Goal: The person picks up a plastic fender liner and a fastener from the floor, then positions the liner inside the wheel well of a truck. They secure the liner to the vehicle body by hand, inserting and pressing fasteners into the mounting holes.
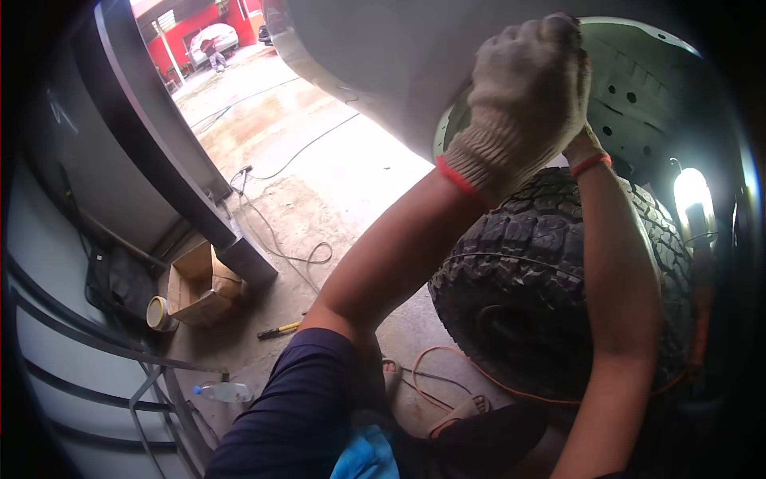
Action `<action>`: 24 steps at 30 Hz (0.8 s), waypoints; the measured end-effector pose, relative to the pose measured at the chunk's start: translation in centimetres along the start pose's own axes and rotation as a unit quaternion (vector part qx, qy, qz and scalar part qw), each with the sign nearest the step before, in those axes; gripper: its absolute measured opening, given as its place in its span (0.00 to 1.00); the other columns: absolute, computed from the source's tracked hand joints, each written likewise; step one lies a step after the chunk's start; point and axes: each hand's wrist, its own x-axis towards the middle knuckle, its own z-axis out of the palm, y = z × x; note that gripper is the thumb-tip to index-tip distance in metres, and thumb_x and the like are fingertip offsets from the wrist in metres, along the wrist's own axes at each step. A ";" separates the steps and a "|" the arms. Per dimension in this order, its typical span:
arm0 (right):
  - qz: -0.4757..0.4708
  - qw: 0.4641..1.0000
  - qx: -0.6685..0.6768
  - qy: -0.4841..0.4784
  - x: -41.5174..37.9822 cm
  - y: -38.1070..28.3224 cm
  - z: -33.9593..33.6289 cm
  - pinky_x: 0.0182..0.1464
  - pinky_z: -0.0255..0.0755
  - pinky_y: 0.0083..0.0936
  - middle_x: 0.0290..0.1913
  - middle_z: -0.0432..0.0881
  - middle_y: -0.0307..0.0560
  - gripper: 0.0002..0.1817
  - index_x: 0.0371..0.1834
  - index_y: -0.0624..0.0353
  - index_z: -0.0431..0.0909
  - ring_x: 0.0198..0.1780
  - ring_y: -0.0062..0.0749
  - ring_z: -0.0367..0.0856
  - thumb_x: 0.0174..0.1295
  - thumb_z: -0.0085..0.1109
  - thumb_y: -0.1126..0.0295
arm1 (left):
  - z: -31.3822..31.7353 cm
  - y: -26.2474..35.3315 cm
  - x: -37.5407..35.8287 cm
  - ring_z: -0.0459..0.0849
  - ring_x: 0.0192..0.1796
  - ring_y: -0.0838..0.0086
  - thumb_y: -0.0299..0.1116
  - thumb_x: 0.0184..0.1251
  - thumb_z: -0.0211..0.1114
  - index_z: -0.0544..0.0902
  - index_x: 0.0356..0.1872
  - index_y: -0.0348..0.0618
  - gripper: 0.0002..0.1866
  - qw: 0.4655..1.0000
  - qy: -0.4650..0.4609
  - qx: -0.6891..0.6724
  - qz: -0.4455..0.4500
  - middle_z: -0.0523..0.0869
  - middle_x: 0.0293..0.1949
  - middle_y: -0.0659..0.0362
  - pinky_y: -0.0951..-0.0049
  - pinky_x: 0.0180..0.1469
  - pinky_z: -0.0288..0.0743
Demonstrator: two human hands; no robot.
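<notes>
In the head view, the left hand (531, 84), in a pale knit glove with a red cuff, is raised near the edge of the vehicle's wheel well (638, 104). Its fingers are curled closed, but I cannot tell what they grip. The right hand (584, 145), gloved too, is mostly hidden behind the left one; whether it is open or closed cannot be told. The wheel well opens above and around the two hands, with round holes in its inner wall, and the grey body panel (375, 64) spreads to their left.

Below the hands stands a knobbly tyre (511, 279), and the right forearm crosses in front of it. The left forearm hides part of the floor (335, 199). A lit work lamp (692, 191) hangs at the right, beside the tyre. An orange cable (471, 366) curves on the floor around the near side of the tyre, close to the person's sandalled feet.

On the left, a dark metal post (152, 128) slants down beside an open cardboard box (203, 287), with a small tub (158, 313) next to it. A yellow-and-black tool (279, 330) lies between the box and the left arm. Nearer, a clear bottle (225, 391) lies beside a metal frame (96, 343). Dark cable (279, 254) loops over the floor. Far off, a person (214, 56) stands by a light-coloured car (219, 38).
</notes>
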 end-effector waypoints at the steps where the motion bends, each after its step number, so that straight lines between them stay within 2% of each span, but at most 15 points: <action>1: -0.012 1.000 -0.009 0.013 0.1 0.2 0.1 0.42 0.80 0.26 0.42 0.87 0.40 0.13 0.48 0.57 0.82 0.39 0.30 0.86 0.67 0.64 0.61 | 1.0 -0.1 0.3 0.88 0.40 0.51 0.34 0.79 0.57 0.78 0.49 0.37 0.10 1.000 0.001 -0.002 -0.001 0.87 0.36 0.45 0.54 0.45 0.83; 3: -0.028 0.999 -0.022 0.031 0.1 0.4 0.4 0.42 0.80 0.26 0.42 0.87 0.40 0.14 0.49 0.57 0.82 0.40 0.30 0.86 0.67 0.64 0.61 | 3.1 -0.5 0.9 0.86 0.35 0.54 0.36 0.64 0.68 0.77 0.44 0.35 0.16 0.991 0.082 0.086 0.064 0.85 0.34 0.49 0.54 0.39 0.79; 4: -0.033 0.998 -0.027 0.037 0.1 0.6 0.5 0.42 0.80 0.26 0.42 0.87 0.40 0.14 0.49 0.57 0.82 0.40 0.30 0.86 0.68 0.64 0.61 | 3.6 -0.3 1.0 0.85 0.36 0.55 0.39 0.62 0.67 0.76 0.42 0.35 0.17 0.989 0.080 0.110 0.057 0.84 0.32 0.49 0.53 0.41 0.76; 11: -0.049 0.996 -0.042 0.066 0.2 0.9 0.7 0.43 0.81 0.26 0.42 0.87 0.40 0.15 0.49 0.57 0.82 0.41 0.30 0.86 0.68 0.63 0.59 | 4.6 -1.7 0.7 0.86 0.39 0.56 0.40 0.62 0.67 0.79 0.41 0.34 0.17 0.989 0.058 0.102 0.086 0.85 0.35 0.48 0.56 0.42 0.76; 14: -0.055 0.994 -0.050 0.076 0.1 1.0 0.9 0.43 0.81 0.26 0.42 0.87 0.40 0.16 0.50 0.57 0.82 0.41 0.29 0.86 0.69 0.63 0.58 | 5.8 -1.5 1.0 0.86 0.39 0.57 0.40 0.61 0.66 0.80 0.42 0.35 0.17 0.983 0.063 0.154 0.077 0.86 0.36 0.48 0.56 0.42 0.77; 16: -0.057 0.994 -0.051 0.079 0.1 1.0 0.9 0.44 0.81 0.26 0.42 0.87 0.40 0.16 0.50 0.57 0.82 0.41 0.29 0.86 0.69 0.63 0.57 | 6.0 -1.5 1.3 0.87 0.39 0.58 0.38 0.60 0.66 0.81 0.43 0.34 0.17 0.973 0.001 0.215 0.080 0.87 0.36 0.48 0.57 0.44 0.78; 17: -0.059 0.993 -0.055 0.082 0.1 1.1 0.9 0.44 0.81 0.26 0.42 0.87 0.40 0.16 0.50 0.57 0.82 0.42 0.29 0.86 0.69 0.63 0.57 | 6.2 -1.1 1.5 0.87 0.39 0.58 0.38 0.60 0.66 0.81 0.43 0.34 0.17 0.973 0.001 0.215 0.080 0.87 0.36 0.48 0.57 0.44 0.78; 19: -0.061 0.993 -0.056 0.087 0.0 1.3 0.9 0.44 0.81 0.26 0.42 0.87 0.40 0.17 0.50 0.57 0.82 0.42 0.29 0.86 0.69 0.62 0.56 | 6.7 -0.3 2.2 0.87 0.44 0.58 0.37 0.57 0.67 0.82 0.43 0.35 0.17 0.974 -0.132 0.178 -0.050 0.87 0.38 0.48 0.56 0.47 0.78; 20: -0.063 0.992 -0.056 0.089 -0.1 1.3 0.9 0.44 0.81 0.26 0.43 0.87 0.40 0.17 0.50 0.57 0.82 0.42 0.29 0.86 0.69 0.62 0.56 | 6.7 -0.4 2.5 0.87 0.44 0.58 0.37 0.57 0.67 0.82 0.43 0.35 0.17 0.973 -0.133 0.179 -0.051 0.87 0.38 0.48 0.56 0.47 0.78; 22: -0.064 0.992 -0.059 0.094 -0.2 1.3 1.0 0.44 0.81 0.26 0.43 0.87 0.40 0.17 0.51 0.57 0.82 0.42 0.29 0.86 0.69 0.62 0.55 | 6.3 -0.4 3.1 0.87 0.48 0.56 0.41 0.59 0.67 0.83 0.45 0.37 0.19 0.963 -0.222 0.136 -0.073 0.88 0.41 0.48 0.54 0.50 0.78; 23: -0.065 0.991 -0.061 0.096 -0.4 1.4 0.9 0.44 0.81 0.26 0.43 0.87 0.40 0.18 0.51 0.57 0.82 0.42 0.29 0.86 0.69 0.62 0.55 | 6.2 0.0 2.4 0.87 0.48 0.56 0.41 0.59 0.67 0.83 0.45 0.37 0.19 0.963 -0.222 0.136 -0.072 0.88 0.41 0.48 0.54 0.50 0.78; 24: -0.068 0.991 -0.063 0.100 -0.3 1.5 0.8 0.45 0.81 0.26 0.43 0.87 0.40 0.18 0.51 0.57 0.82 0.42 0.29 0.86 0.69 0.62 0.55 | 6.1 0.6 1.2 0.88 0.49 0.56 0.45 0.61 0.68 0.83 0.47 0.38 0.21 0.978 -0.130 0.161 -0.019 0.88 0.43 0.48 0.53 0.51 0.78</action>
